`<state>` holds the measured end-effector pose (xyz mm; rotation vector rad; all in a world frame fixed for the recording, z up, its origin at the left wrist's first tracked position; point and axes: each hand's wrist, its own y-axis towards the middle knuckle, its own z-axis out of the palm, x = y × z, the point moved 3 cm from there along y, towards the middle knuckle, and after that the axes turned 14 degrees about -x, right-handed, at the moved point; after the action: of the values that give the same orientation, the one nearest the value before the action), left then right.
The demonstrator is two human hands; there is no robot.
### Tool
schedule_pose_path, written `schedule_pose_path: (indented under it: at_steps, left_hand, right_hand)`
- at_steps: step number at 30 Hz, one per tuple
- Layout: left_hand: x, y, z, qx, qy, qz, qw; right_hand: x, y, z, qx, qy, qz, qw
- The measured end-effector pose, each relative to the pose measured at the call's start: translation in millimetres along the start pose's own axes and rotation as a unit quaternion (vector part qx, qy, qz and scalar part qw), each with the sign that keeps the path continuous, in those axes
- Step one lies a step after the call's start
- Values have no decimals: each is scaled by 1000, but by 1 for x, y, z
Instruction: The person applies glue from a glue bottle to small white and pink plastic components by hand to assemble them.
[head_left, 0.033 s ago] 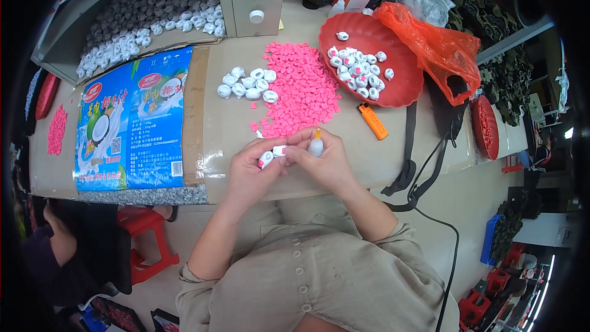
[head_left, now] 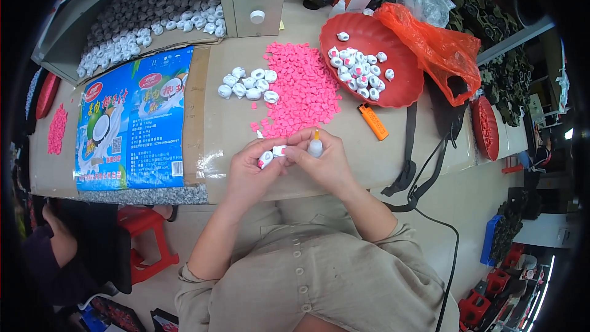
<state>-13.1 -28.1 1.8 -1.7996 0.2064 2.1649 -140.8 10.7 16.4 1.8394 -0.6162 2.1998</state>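
My left hand (head_left: 246,172) is closed round two small white rounded pieces. One white piece (head_left: 265,158), showing a pink spot, sits in its fingers, and another white piece (head_left: 279,150) lies between both hands' fingertips. The fingers of my right hand (head_left: 329,165) meet that second piece, and the same hand carries a small bottle (head_left: 315,147) with a yellow tip, held upright. Just beyond my hands spreads a heap of small pink pieces (head_left: 301,86). Left of it stands a cluster of white pieces (head_left: 252,83). What the fingertips press together is partly hidden.
A red scalloped dish (head_left: 399,83) at the far right holds white pieces with pink spots, and a red plastic bag (head_left: 430,40) overlaps its rim. Near it lie an orange lighter (head_left: 373,122) and black straps (head_left: 409,154). Blue printed cardboard (head_left: 132,120) covers the left, below a bin of white pieces (head_left: 153,12).
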Motion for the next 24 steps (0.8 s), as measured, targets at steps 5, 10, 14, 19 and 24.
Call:
schedule_pose_path:
  at_steps: [5, 10, 14, 19, 24]
  left_hand:
    - [-2, -1, 2, -36, -44, -53, 997]
    - [4, 0, 0, -47, -55, -60, 996]
    - [2, 1, 1, -56, -49, -54, 996]
    - [4, -1, 1, -62, -48, -41, 996]
    - [-1, 0, 3, -75, -49, -24, 996]
  right_hand:
    - [-4, 2, -1, -23, -50, -55, 997]
    - [-3, 1, -2, -8, -45, -42, 998]
    - [-5, 1, -2, -8, -69, -60, 996]
    - [4, -1, 2, -1, -45, -34, 998]
    - [1, 0, 2, 9, -29, -25, 999]
